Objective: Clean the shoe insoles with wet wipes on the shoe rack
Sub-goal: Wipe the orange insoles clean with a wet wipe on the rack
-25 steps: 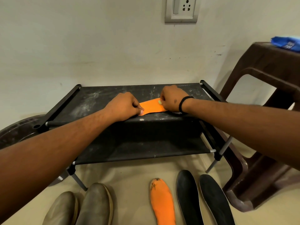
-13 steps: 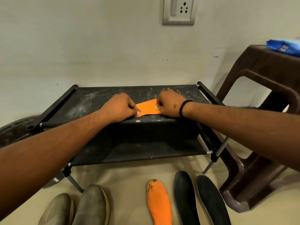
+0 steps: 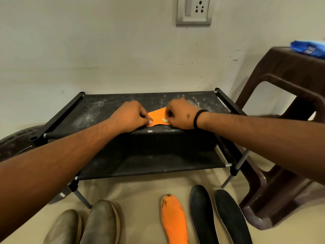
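Observation:
An orange insole lies on the top shelf of the black shoe rack, mostly hidden between my hands. My left hand holds its left end down with curled fingers and thumb. My right hand, with a black band at the wrist, grips a small pale wet wipe pressed onto the insole. On the floor in front lie a second orange insole with a dirty toe and two black insoles.
A pair of grey-brown shoes stands on the floor at the lower left. At the right, a brown plastic stool carries a blue wipes pack. A dark round object sits left of the rack. The wall has a socket.
My right hand has slid a little leftward along the orange insole with the wipe, so less orange shows between my hands. My left hand has kept its hold.

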Demonstrator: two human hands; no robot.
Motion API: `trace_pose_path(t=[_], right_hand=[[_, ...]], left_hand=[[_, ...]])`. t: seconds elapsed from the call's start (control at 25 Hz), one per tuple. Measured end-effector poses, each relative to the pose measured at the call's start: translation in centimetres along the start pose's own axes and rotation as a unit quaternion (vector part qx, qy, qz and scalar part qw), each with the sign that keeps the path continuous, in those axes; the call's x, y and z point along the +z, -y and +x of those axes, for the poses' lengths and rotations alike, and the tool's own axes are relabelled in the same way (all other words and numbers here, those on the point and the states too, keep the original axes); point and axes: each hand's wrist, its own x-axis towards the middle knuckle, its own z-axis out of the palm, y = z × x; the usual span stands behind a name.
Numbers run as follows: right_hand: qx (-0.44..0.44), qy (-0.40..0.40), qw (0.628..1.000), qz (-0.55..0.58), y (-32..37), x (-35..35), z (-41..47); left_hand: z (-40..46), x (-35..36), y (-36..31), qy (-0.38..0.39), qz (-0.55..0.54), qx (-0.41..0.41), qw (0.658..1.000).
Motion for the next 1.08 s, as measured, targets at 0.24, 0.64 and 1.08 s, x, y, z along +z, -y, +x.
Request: trace_pose_path(t=[0.24,0.64,1.08], right_hand=[[0.069,-0.023,0.992,-0.100,-2.8,-0.9,1.2],[0.049,-0.021,0.993,-0.109,0.0,-0.2,2.9],[0.045,-0.014,0.997,-0.053,-2.0,-0.3,3.4]], left_hand=[[0.0,0.0,-0.2,-0.003,-0.002,0.012,1.000],[0.0,0.1,0.1,-0.007,0.002,0.006,1.000],[0.0,0.1,-0.1,0.002,0.003,0.000,1.000]])
